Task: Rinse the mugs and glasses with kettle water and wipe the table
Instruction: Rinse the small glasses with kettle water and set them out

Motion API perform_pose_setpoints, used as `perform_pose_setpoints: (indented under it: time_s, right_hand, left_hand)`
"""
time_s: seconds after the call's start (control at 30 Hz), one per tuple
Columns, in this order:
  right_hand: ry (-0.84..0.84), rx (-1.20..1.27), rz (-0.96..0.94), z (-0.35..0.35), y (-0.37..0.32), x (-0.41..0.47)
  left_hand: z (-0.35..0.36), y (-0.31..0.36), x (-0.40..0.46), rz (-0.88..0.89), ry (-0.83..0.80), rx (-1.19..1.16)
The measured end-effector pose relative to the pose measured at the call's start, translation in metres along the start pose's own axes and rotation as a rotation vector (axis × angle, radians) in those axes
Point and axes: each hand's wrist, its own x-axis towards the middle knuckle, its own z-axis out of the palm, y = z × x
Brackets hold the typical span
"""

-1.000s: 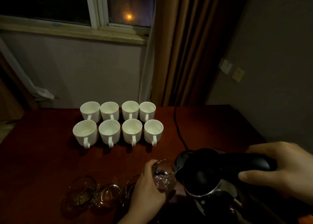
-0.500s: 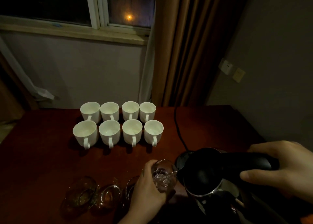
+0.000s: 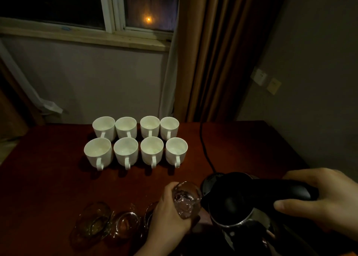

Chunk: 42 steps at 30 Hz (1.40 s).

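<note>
Kettle: the right hand [image 3: 327, 203] wraps its fingers around the black handle and tips the kettle [image 3: 238, 207] so the spout points at the glass.
Glass: the left hand [image 3: 170, 215] curls around the glass [image 3: 187, 199] and holds it right by the spout, so the water can land inside (some water shows in it).
Other glasses: three glasses [image 3: 108, 220] sit on the table [image 3: 48, 178] just left of that hand.
Mugs: eight white mugs [image 3: 135, 141] wait in two rows, farther back.

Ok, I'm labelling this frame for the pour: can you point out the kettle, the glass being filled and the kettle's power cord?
kettle [image 3: 235, 203]: head view, on its black lid.
glass [image 3: 187, 201]: head view, on its water-filled bowl.
power cord [image 3: 203, 151]: head view, mid-length on the table.
</note>
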Motion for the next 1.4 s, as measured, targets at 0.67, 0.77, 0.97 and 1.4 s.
perform_pose_setpoints:
  time_s: [0.67,0.77,0.97,1.4]
  right_hand:
    - [0.348,0.721,0.184,0.074,0.042,0.011]
    - [0.447,0.724,0.205,0.086,0.051,0.021]
    - [0.588,0.788,0.231,0.105,0.055,0.037]
    - [0.811,0.834,0.212,0.133,0.069,0.069]
  left_hand:
    - [-0.010,0.001,0.010,-0.018,0.075,-0.066]
    - [-0.012,0.001,0.010,-0.032,0.080,-0.051]
    - [-0.015,-0.001,0.013,-0.039,0.070,-0.048]
    - [-0.015,-0.008,0.022,-0.043,0.094,-0.042]
